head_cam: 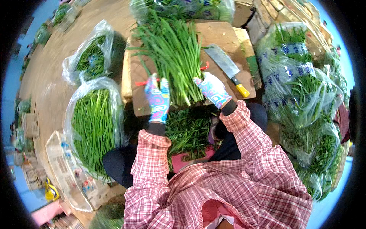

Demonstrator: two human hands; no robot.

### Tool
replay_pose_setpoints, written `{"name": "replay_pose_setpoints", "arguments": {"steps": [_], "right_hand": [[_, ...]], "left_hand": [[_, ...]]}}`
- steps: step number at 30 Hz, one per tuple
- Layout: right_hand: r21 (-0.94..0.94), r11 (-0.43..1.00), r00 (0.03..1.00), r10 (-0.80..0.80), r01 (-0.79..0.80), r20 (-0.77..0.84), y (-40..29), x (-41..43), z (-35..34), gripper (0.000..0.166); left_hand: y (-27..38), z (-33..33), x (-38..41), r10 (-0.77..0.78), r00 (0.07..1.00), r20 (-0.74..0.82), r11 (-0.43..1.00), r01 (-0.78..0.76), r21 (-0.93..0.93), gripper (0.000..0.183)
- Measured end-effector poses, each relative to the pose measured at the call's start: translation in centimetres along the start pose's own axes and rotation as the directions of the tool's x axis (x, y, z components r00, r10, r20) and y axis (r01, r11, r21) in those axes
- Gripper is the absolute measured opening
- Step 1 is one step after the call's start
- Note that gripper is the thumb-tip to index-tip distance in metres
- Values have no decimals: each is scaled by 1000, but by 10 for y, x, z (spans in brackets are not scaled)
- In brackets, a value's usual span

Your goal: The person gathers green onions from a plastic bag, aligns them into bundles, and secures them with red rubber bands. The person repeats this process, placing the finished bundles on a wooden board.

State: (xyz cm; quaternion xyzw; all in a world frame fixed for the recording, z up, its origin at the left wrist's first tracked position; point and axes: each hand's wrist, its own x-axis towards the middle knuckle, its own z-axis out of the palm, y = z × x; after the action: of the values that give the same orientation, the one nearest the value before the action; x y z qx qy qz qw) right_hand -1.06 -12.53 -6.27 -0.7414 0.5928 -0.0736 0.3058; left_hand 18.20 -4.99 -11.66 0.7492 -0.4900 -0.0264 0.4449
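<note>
A loose bunch of long green leafy stalks, apparently garlic chives, lies on a brown board, its pale cut ends towards me. My left hand, in a patterned glove, is against the bunch's left side, thumb and fingertips a little apart. At the right side, by the lower stalks, is my right hand in a matching glove. Whether either hand grips stalks is unclear. A red tie strip pokes out on both sides, its middle hidden under the bunch. Right of it rests a cleaver with a black and yellow handle.
To the left stand plastic bags of chives and other greens, beside a white plastic crate. Bagged greens are stacked at right, with another bag beyond the board. Leaf trimmings lie below, between my knees.
</note>
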Motion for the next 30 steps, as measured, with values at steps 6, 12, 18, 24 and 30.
{"name": "replay_pose_setpoints", "arguments": {"steps": [6, 12, 18, 24, 30], "right_hand": [[15, 981, 978, -192, 194, -83, -6, 6, 20, 38], [-205, 960, 973, -213, 191, -92, 20, 21, 13, 47], [429, 901, 985, 10, 65, -171, 47, 17, -27, 25], [548, 832, 970, 59, 84, -238, 54, 10, -29, 29], [-203, 906, 689, -415, 371, -595, 21, 20, -17, 16]], "left_hand": [[18, 22, -12, -60, 981, 183, 992, 80, -100, 52], [-88, -77, 26, -49, 999, 5, 996, 49, 68, 45], [-214, -186, 52, -328, 937, 120, 702, 157, 694, 91], [-237, -161, 59, -563, 768, 306, 582, 105, 806, 93], [-212, -145, 54, -407, 865, 293, 571, -10, 821, 80]]}}
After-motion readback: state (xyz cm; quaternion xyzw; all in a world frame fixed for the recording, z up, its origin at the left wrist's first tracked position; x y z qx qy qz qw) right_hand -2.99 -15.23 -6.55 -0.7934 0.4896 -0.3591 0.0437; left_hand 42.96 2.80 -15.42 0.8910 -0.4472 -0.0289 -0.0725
